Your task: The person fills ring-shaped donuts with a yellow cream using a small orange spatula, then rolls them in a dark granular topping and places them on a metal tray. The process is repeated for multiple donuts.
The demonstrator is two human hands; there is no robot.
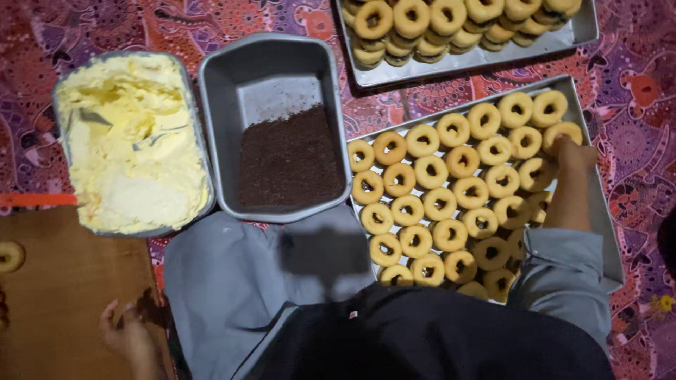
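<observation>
My right hand [574,153] reaches over a metal tray [604,232] packed with plain ring donuts and closes its fingers on a donut [561,131] at the tray's far right edge. My left hand [121,325] rests on a brown wooden board [63,295] at the lower left, fingers spread and smeared dark, holding nothing. One plain donut [10,256] lies at the board's left edge.
A metal pan of pale yellow cream [130,141] stands at upper left. Beside it sits a metal pan [267,70] half filled with chocolate sprinkles [289,163]. A second donut tray [465,62] lies at the top. A patterned purple cloth [637,91] covers the floor.
</observation>
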